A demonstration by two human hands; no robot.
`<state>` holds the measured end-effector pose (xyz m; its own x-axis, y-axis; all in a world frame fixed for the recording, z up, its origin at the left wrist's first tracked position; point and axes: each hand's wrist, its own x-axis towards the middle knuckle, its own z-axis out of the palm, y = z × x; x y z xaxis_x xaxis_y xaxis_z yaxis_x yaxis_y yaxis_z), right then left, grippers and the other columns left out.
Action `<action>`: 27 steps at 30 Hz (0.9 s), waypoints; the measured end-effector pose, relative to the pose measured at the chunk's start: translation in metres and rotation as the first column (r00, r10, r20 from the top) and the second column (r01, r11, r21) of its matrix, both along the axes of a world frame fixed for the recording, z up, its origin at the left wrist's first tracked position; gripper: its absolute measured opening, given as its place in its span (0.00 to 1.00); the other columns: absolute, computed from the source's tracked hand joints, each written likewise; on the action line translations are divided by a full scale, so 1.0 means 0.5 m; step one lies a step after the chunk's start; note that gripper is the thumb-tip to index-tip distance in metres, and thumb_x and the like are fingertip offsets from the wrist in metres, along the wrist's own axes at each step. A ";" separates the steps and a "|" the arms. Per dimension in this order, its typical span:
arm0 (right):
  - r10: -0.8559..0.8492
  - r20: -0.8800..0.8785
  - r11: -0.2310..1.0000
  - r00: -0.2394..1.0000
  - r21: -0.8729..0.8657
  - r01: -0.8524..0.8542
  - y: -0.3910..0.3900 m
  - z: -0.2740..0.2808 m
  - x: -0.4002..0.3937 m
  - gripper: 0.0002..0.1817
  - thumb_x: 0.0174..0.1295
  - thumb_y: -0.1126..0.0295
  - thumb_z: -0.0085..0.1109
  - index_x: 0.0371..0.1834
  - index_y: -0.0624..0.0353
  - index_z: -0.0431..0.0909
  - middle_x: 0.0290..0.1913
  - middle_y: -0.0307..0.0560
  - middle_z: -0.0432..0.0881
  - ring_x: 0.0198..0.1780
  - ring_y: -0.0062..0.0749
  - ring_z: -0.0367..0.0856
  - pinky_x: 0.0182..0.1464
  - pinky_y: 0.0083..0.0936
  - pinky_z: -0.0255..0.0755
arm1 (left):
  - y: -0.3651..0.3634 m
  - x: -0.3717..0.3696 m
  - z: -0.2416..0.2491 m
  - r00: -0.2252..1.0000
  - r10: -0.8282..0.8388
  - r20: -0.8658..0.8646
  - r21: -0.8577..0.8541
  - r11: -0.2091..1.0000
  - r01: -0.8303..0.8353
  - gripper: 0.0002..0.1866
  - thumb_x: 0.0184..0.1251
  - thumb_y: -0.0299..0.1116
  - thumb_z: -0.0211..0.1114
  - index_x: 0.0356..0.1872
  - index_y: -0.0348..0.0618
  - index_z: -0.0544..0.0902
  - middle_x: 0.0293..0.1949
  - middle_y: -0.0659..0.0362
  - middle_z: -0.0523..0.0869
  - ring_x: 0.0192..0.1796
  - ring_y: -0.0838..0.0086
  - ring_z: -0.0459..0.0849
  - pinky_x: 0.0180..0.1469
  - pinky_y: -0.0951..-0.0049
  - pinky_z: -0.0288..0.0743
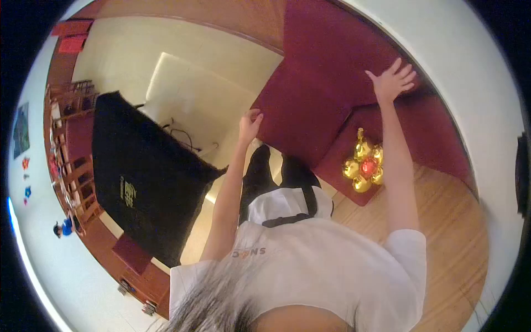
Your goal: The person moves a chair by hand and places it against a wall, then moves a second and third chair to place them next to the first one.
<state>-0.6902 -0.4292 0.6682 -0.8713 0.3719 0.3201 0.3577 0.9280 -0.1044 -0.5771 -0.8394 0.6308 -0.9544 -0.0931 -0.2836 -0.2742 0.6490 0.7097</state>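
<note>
A large maroon cushion (312,99) with straight edges spreads out in front of me. My left hand (251,126) is at its left edge, fingers curled round toward the thumb and closed on that edge. My right hand (391,83) is open, its fingers spread over the maroon surface near the far right side, with nothing in it. Below my right forearm, a gold foil flower balloon (362,167) with a red middle lies on a lower maroon section (362,124), partly covered by the arm.
A black cloth (146,182) with a gold emblem covers a piece of furniture at left. Dark cables (185,138) lie on the pale floor behind it. Wooden chairs (77,177) and a person in blue (66,227) are farther left. A white wall edge (442,66) curves along the right.
</note>
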 end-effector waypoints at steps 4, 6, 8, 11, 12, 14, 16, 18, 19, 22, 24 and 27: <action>0.024 -0.015 1.000 1.000 0.008 -0.024 0.024 -0.007 0.002 0.57 0.34 0.36 0.64 0.65 0.55 0.49 0.65 0.67 0.45 0.66 0.67 0.39 0.58 0.64 0.43 | -0.044 0.069 0.046 0.965 0.260 0.016 0.226 0.940 -0.257 0.12 0.59 0.30 0.57 0.41 0.32 0.78 0.33 0.50 0.83 0.37 0.70 0.82 0.41 0.73 0.74; -0.006 -0.016 0.999 1.000 0.033 0.007 0.040 -0.009 0.008 0.57 0.34 0.37 0.65 0.65 0.55 0.48 0.65 0.68 0.44 0.66 0.67 0.39 0.59 0.64 0.43 | -0.067 0.083 0.059 0.920 0.382 0.092 0.350 0.852 -0.389 0.11 0.61 0.29 0.55 0.40 0.32 0.77 0.32 0.55 0.83 0.36 0.74 0.82 0.38 0.76 0.73; -0.003 -0.034 0.999 0.999 0.033 0.004 0.054 -0.004 0.008 0.57 0.35 0.37 0.65 0.66 0.55 0.47 0.65 0.67 0.44 0.66 0.67 0.39 0.59 0.64 0.42 | -0.083 0.092 0.067 0.905 0.414 0.103 0.342 0.839 -0.423 0.11 0.62 0.29 0.55 0.41 0.32 0.77 0.31 0.55 0.83 0.35 0.75 0.81 0.36 0.77 0.72; -0.056 0.005 0.996 0.998 0.072 0.055 0.082 0.013 0.019 0.57 0.37 0.40 0.66 0.66 0.53 0.44 0.65 0.67 0.44 0.66 0.66 0.39 0.60 0.62 0.43 | -0.113 0.103 0.036 0.907 0.407 0.107 0.374 0.829 -0.416 0.11 0.62 0.30 0.54 0.41 0.33 0.76 0.32 0.56 0.83 0.31 0.76 0.81 0.32 0.79 0.71; -0.055 -0.016 0.998 0.998 -0.003 0.055 0.086 0.011 0.025 0.56 0.37 0.41 0.66 0.66 0.53 0.45 0.65 0.67 0.44 0.67 0.64 0.39 0.60 0.62 0.43 | -0.148 0.108 0.010 0.915 0.393 0.091 0.388 0.832 -0.396 0.11 0.62 0.30 0.54 0.41 0.33 0.76 0.32 0.56 0.83 0.31 0.76 0.81 0.32 0.78 0.71; -0.033 -0.132 0.997 0.991 -0.078 0.023 0.083 0.017 0.041 0.50 0.41 0.44 0.66 0.64 0.55 0.51 0.65 0.65 0.45 0.66 0.60 0.43 0.61 0.55 0.46 | -0.187 0.092 0.020 0.910 0.402 0.105 0.371 0.833 -0.411 0.12 0.62 0.30 0.54 0.43 0.34 0.75 0.33 0.56 0.83 0.31 0.75 0.81 0.32 0.78 0.71; -0.055 -0.208 0.962 0.976 -0.274 -0.004 0.087 -0.017 0.061 0.47 0.42 0.46 0.66 0.62 0.57 0.54 0.65 0.65 0.46 0.65 0.60 0.44 0.62 0.51 0.47 | -0.227 0.065 0.018 0.899 0.429 0.081 0.400 0.813 -0.424 0.15 0.61 0.28 0.55 0.48 0.33 0.72 0.34 0.55 0.81 0.32 0.74 0.81 0.34 0.78 0.74; -0.168 -0.179 0.810 0.969 -0.585 0.032 0.077 -0.035 0.097 0.38 0.45 0.51 0.66 0.56 0.61 0.63 0.61 0.63 0.54 0.61 0.57 0.52 0.60 0.43 0.53 | -0.236 0.043 0.022 0.880 0.462 0.111 0.390 0.794 -0.467 0.15 0.60 0.27 0.56 0.48 0.33 0.71 0.34 0.55 0.81 0.32 0.73 0.81 0.35 0.78 0.75; -0.227 -0.075 0.710 0.971 -0.695 0.112 0.046 -0.050 0.116 0.33 0.47 0.53 0.65 0.53 0.63 0.67 0.58 0.62 0.62 0.58 0.54 0.60 0.58 0.38 0.57 | -0.246 0.037 0.028 0.853 0.510 0.111 0.358 0.780 -0.513 0.16 0.60 0.27 0.56 0.48 0.33 0.71 0.34 0.54 0.81 0.32 0.73 0.81 0.35 0.77 0.75; -0.011 -0.137 0.500 0.990 -0.859 -0.114 -0.046 -0.154 0.205 0.20 0.51 0.62 0.62 0.43 0.64 0.74 0.40 0.48 0.77 0.42 0.34 0.74 0.47 0.28 0.67 | -0.272 0.052 -0.007 0.865 0.495 0.085 0.430 0.764 -0.480 0.15 0.60 0.27 0.56 0.47 0.32 0.72 0.35 0.54 0.81 0.33 0.73 0.81 0.35 0.77 0.75; 0.084 -0.066 0.332 0.994 -0.939 -0.091 -0.135 -0.173 0.243 0.15 0.54 0.66 0.59 0.42 0.64 0.75 0.36 0.42 0.79 0.38 0.26 0.76 0.43 0.23 0.69 | -0.302 0.054 -0.027 0.891 0.452 0.040 0.416 0.804 -0.426 0.14 0.61 0.27 0.56 0.46 0.29 0.72 0.34 0.53 0.81 0.35 0.72 0.81 0.36 0.76 0.76; 0.179 0.140 0.110 0.974 -0.987 0.121 -0.332 -0.114 0.211 0.15 0.56 0.67 0.57 0.45 0.61 0.74 0.37 0.42 0.79 0.40 0.24 0.77 0.43 0.19 0.69 | -0.334 0.020 0.017 0.869 0.495 0.007 0.396 0.796 -0.457 0.14 0.61 0.27 0.55 0.45 0.29 0.72 0.33 0.53 0.81 0.34 0.72 0.82 0.35 0.77 0.76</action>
<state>-0.5848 -0.5953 0.6114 -0.8650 0.1973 -0.4614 0.4810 0.0639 -0.8744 -0.5671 -1.0066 0.6395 -0.8406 -0.4481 -0.3043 -0.3997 0.1340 0.9068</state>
